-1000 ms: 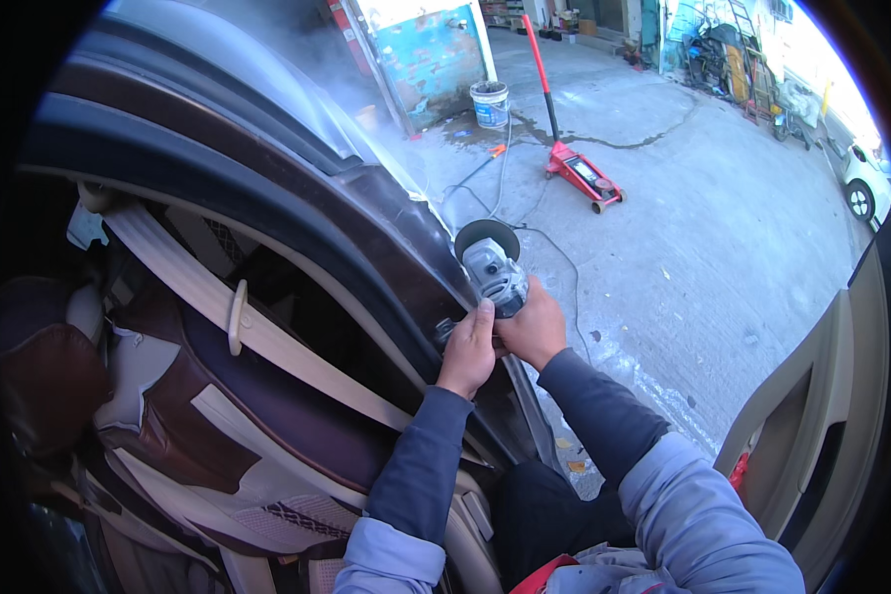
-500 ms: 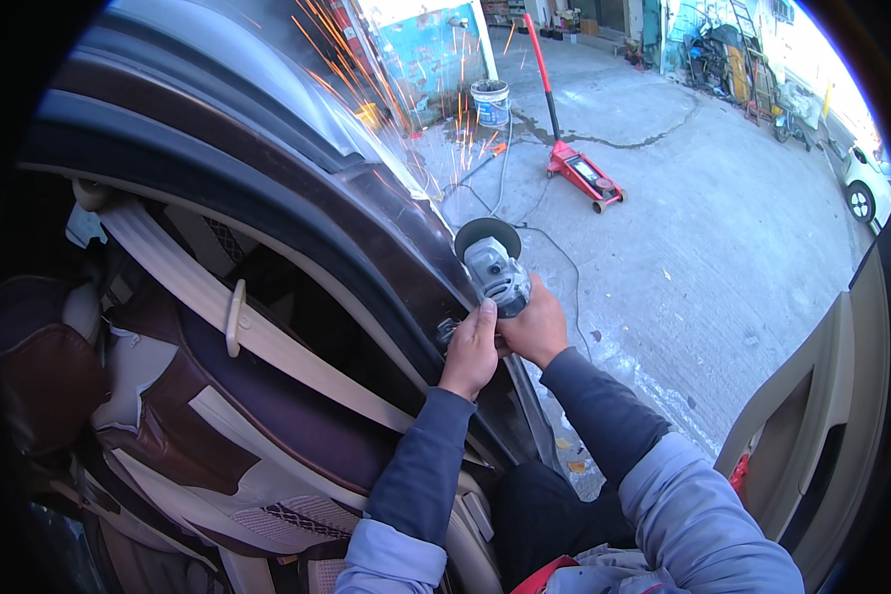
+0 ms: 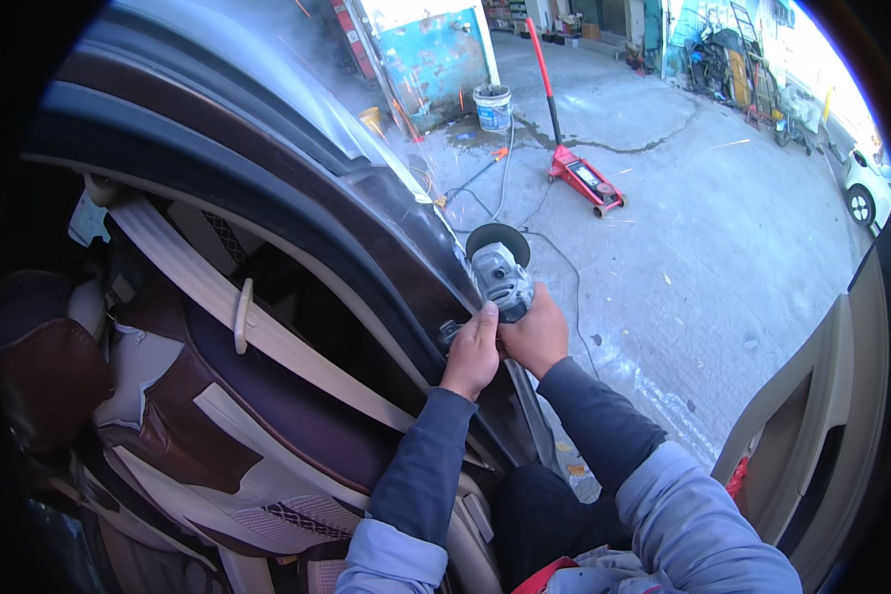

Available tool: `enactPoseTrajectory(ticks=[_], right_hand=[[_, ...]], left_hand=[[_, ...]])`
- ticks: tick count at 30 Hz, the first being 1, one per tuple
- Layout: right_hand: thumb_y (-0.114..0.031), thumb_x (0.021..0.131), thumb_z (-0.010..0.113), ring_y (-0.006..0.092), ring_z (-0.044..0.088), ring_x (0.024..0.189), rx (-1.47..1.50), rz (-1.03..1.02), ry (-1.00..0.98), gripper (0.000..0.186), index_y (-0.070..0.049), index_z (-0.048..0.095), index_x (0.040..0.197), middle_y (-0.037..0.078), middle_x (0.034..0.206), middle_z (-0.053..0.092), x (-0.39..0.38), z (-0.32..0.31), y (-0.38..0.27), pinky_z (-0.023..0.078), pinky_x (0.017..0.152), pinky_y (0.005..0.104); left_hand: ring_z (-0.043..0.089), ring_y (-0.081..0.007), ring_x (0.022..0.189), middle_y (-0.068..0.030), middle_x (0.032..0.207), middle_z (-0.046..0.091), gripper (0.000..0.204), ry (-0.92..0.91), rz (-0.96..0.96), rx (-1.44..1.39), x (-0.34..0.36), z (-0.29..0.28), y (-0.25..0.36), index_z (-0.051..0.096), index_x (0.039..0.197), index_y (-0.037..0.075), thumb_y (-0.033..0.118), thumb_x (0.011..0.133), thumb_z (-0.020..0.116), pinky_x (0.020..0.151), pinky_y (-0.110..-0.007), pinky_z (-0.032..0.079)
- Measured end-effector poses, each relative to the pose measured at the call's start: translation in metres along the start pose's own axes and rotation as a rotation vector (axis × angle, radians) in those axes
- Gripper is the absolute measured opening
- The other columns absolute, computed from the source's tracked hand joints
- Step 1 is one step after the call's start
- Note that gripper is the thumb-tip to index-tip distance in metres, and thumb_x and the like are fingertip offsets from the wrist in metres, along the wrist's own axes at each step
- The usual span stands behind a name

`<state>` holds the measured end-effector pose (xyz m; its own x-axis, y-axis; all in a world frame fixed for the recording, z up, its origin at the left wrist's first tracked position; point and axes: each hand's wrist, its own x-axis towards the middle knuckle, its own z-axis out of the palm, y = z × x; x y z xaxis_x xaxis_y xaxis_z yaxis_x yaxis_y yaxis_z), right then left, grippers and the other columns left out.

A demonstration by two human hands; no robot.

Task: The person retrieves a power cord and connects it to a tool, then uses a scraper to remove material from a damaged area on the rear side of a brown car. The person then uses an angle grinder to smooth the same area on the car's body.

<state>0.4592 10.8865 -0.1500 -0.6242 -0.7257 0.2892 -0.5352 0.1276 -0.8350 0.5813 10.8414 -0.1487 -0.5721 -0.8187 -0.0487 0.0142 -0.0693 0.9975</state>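
Note:
An angle grinder (image 3: 501, 281) is gripped between both my hands, its thin dark disc (image 3: 499, 242) at the far end. My right hand (image 3: 539, 335) wraps round the body from the right. From the left, my left hand (image 3: 472, 354) closes on it with the thumb along the top. The disc sits beside the outer edge of the car's dark brown door pillar (image 3: 391, 203); whether it touches the metal I cannot tell. Just left of my left hand is the pillar's door latch striker (image 3: 448, 332). Only a few faint sparks show.
Left is the car interior with a brown and beige seat (image 3: 208, 416) and a beige seat belt (image 3: 297, 361). An open door (image 3: 812, 426) stands at right. Beyond are a red floor jack (image 3: 586, 181), a white bucket (image 3: 492, 107), and a cable (image 3: 572, 262) on the concrete.
The dense orange spark stream at upper left has nearly died away, leaving scattered streaks. The grinder and disc have shifted slightly to the right; both hands keep their grip.

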Motion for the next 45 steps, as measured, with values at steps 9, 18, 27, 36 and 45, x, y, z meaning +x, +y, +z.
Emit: enactPoseTrajectory(ticks=[9, 18, 27, 36, 45], right_hand=[[-0.035, 0.077, 0.085, 0.0486, 0.069, 0.097, -0.011, -0.018, -0.039, 0.055, 0.003, 0.058, 0.107, 0.029, 0.099, 0.071, 0.003, 0.0, 0.002, 0.055, 0.083, 0.0518], [-0.034, 0.076, 0.085, 0.049, 0.069, 0.096, 0.015, -0.004, -0.031, 0.055, 0.002, 0.058, 0.107, 0.029, 0.097, 0.071, 0.0, 0.0, 0.005, 0.055, 0.083, 0.0524], [-0.033, 0.076, 0.085, 0.0487, 0.069, 0.095, 0.029, 0.002, -0.031, 0.055, 0.003, 0.058, 0.108, 0.029, 0.097, 0.071, 0.0, 0.003, 0.012, 0.056, 0.082, 0.0523], [-0.033, 0.075, 0.085, 0.0486, 0.07, 0.094, 0.031, 0.001, -0.046, 0.055, 0.003, 0.058, 0.107, 0.029, 0.096, 0.071, 0.0, 0.002, 0.015, 0.056, 0.081, 0.0523], [-0.035, 0.076, 0.084, 0.0487, 0.07, 0.093, 0.009, 0.002, -0.057, 0.055, 0.003, 0.058, 0.107, 0.029, 0.095, 0.071, 0.0, 0.0, 0.015, 0.056, 0.081, 0.0523]], left_hand=[[0.07, -0.0217, 0.106, -0.0145, 0.123, 0.067, 0.056, -0.014, 0.026, 0.036, 0.002, -0.003, -0.006, 0.057, 0.14, -0.001, 0.045, 0.115, 0.039, 0.091, -0.037, 0.061], [0.07, -0.0314, 0.107, -0.0219, 0.115, 0.073, 0.056, 0.066, 0.105, 0.179, 0.008, -0.005, -0.021, 0.067, 0.124, -0.004, 0.044, 0.114, 0.039, 0.096, -0.04, 0.051], [0.07, -0.0339, 0.106, -0.0224, 0.114, 0.073, 0.056, 0.047, 0.122, 0.205, 0.008, -0.004, -0.019, 0.067, 0.123, -0.003, 0.044, 0.114, 0.038, 0.095, -0.041, 0.052], [0.07, -0.0356, 0.105, -0.0228, 0.111, 0.073, 0.056, 0.036, 0.097, 0.246, 0.009, -0.005, -0.019, 0.066, 0.124, -0.004, 0.044, 0.114, 0.038, 0.094, -0.042, 0.052], [0.071, -0.0205, 0.1, -0.0145, 0.118, 0.067, 0.052, -0.061, 0.07, 0.267, 0.012, -0.011, -0.025, 0.058, 0.135, -0.004, 0.039, 0.116, 0.037, 0.087, -0.036, 0.062]])
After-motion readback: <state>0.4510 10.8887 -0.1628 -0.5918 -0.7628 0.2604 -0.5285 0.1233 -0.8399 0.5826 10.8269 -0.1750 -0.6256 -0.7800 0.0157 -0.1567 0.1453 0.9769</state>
